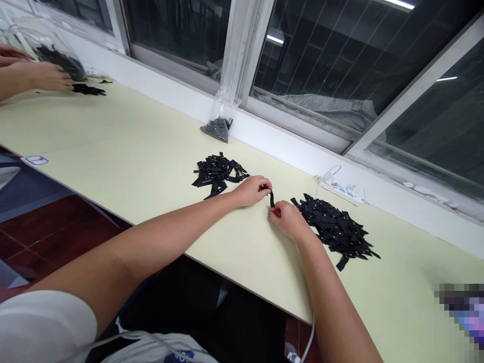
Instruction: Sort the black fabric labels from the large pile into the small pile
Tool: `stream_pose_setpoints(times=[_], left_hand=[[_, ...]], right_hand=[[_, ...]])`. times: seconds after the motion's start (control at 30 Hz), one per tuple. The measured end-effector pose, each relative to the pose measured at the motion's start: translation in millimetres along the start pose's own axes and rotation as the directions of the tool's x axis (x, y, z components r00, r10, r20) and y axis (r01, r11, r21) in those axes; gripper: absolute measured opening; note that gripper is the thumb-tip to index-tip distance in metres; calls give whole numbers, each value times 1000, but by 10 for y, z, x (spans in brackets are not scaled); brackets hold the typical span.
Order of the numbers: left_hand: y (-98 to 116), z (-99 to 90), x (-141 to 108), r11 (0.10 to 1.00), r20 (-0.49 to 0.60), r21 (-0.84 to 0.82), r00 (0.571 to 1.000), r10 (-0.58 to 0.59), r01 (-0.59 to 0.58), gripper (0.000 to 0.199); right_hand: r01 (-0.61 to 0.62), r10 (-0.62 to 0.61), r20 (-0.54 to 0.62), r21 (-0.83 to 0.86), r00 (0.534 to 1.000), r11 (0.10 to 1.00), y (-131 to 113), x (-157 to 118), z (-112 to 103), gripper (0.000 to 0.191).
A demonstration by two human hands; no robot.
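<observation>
Between my two hands a short black fabric strip [272,198] is bent in a curve above the table. My left hand [254,190] pinches its upper end, and my right hand [286,217] grips the lower end. Just beyond my left hand lies a loose pile of black strips [218,172], some with small shiny dots. A larger heap of similar strips [336,224] spreads to the right of my right hand. My fingers partly cover both ends of the held strip.
A clear plastic bag [218,123] with dark pieces stands by the window ledge. Behind the right heap sits a power strip [342,190] with cables. At the far left, another person's hands [45,76] work near black strips and a clear container [62,60]. The pale table [151,146] ends near my lap.
</observation>
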State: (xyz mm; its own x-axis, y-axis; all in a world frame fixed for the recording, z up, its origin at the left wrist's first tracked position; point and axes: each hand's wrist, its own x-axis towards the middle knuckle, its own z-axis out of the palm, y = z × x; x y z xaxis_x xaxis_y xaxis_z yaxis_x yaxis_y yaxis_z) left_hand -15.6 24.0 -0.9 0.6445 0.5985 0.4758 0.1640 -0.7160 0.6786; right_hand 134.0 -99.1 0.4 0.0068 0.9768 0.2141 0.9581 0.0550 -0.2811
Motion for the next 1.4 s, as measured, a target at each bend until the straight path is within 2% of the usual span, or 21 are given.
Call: stream_pose_setpoints(times=[0.17, 0.23, 0.27, 0.33, 0.4, 0.43, 0.47, 0.53, 0.63, 0.7, 0.77, 0.87, 1.03, 1.17, 1.4], left_hand=[[-23, -39, 29, 1000, -37, -14, 999, -17, 17, 12], [-29, -53, 35, 1000, -40, -9, 999, -24, 24, 13], [-24, -56, 32, 1000, -34, -7, 999, -29, 29, 13], [9, -43, 11, 999, 3, -24, 1000, -28, 28, 13], [73, -4, -28, 997, 77, -80, 997, 5, 2, 13], [113, 24, -50, 992, 120, -121, 992, 32, -17, 13], [154, 53, -72, 986, 156, -164, 986, 58, -32, 13], [224, 109, -110, 972, 184, -232, 979, 86, -42, 12], [277, 157, -140, 956, 173, -292, 982, 75, -21, 10], [282, 165, -148, 950, 164, -312, 986, 34, 19, 9], [278, 164, -151, 944, 156, -324, 988, -9, 60, 10], [271, 162, -145, 942, 134, -326, 990, -35, 78, 12], [246, 144, -116, 961, 74, -275, 997, -2, 23, 8], [224, 128, -108, 967, 81, -253, 997, 18, 3, 7], [195, 126, -106, 978, 88, -208, 995, 38, -19, 8]], right_hand=[[-23, 22, 15, 46, 1000, 999, -3, -73, -47, 8], [-48, 51, -31, 98, 998, 994, 63, -109, -125, 15], [-67, 78, -90, 124, 993, 990, 105, -126, -175, 20], [-114, 159, -287, 168, 945, 979, 184, -150, -273, 23], [-128, 234, -471, 246, 850, 961, 228, -156, -330, 23], [-113, 264, -515, 306, 815, 945, 232, -149, -331, 25], [-89, 288, -521, 373, 803, 924, 225, -136, -312, 28], [-43, 309, -448, 511, 839, 858, 192, -97, -228, 34], [-37, 315, -297, 671, 902, 740, 143, -32, -77, 40], [-44, 328, -240, 744, 914, 667, 135, -6, -20, 43], [-47, 338, -219, 775, 915, 630, 147, 3, -7, 46], [-55, 340, -212, 774, 916, 630, 179, -5, -21, 48], [-67, 307, -182, 754, 934, 654, 222, -26, -1, 42], [-41, 259, -175, 752, 950, 658, 234, -25, 25, 37], [-55, 260, -146, 770, 955, 636, 214, -32, 6, 36]])
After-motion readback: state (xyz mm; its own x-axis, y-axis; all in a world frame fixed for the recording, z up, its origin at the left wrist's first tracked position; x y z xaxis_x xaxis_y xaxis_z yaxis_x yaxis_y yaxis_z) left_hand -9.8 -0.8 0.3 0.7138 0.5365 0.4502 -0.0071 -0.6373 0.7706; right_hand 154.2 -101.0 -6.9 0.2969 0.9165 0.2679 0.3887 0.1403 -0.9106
